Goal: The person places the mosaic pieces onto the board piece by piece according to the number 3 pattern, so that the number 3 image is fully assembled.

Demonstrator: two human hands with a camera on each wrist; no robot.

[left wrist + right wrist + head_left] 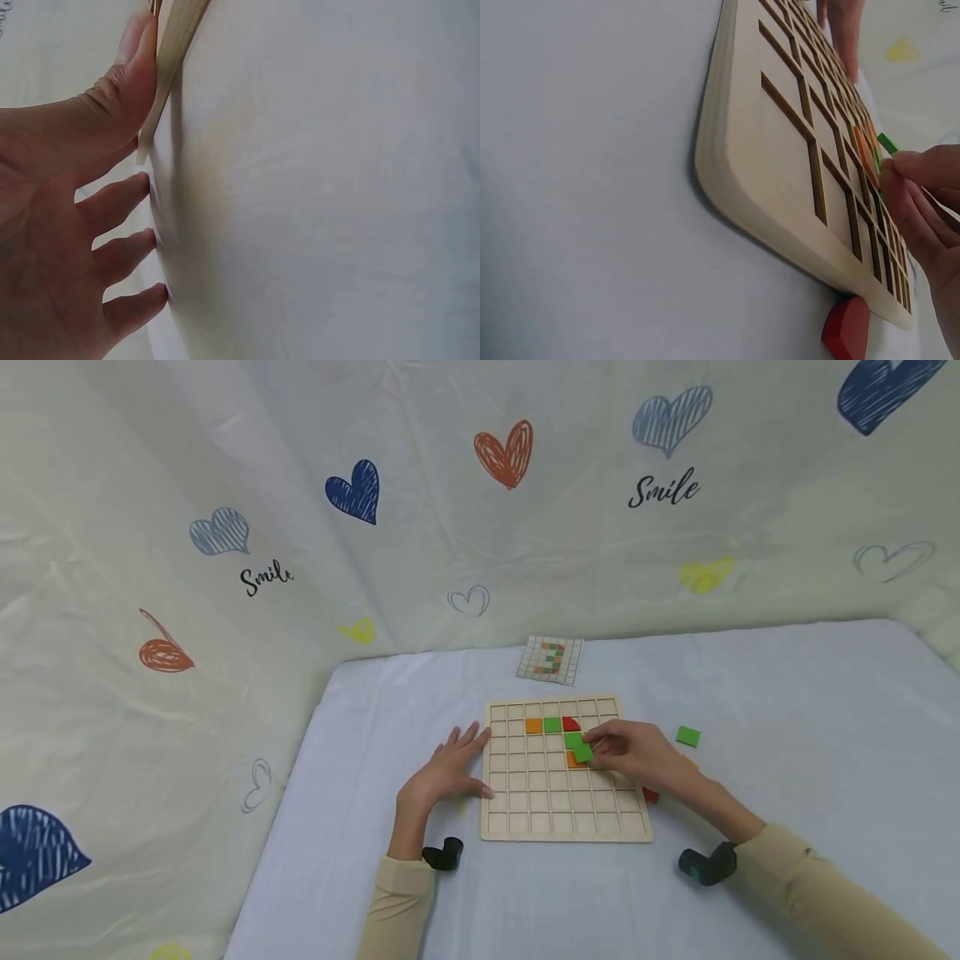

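Note:
A wooden grid board (525,827) lies on the white-covered table. Orange, green and red tiles sit in its upper row, with a green tile (573,740) and an orange tile (573,760) lower down. My right hand (633,752) pinches another green tile (582,752) between thumb and fingers, just over the orange one. In the right wrist view this held tile (887,143) stands tilted above the board. My left hand (444,774) touches the board's left edge, its fingers spread; the left wrist view shows the thumb (139,75) against the wooden rim.
A printed pattern card (551,660) lies beyond the board. To the right are a loose green tile (688,737) and a red piece (651,795) beside the board's edge, partly hidden by my right arm. A cloth wall with hearts rises behind the table.

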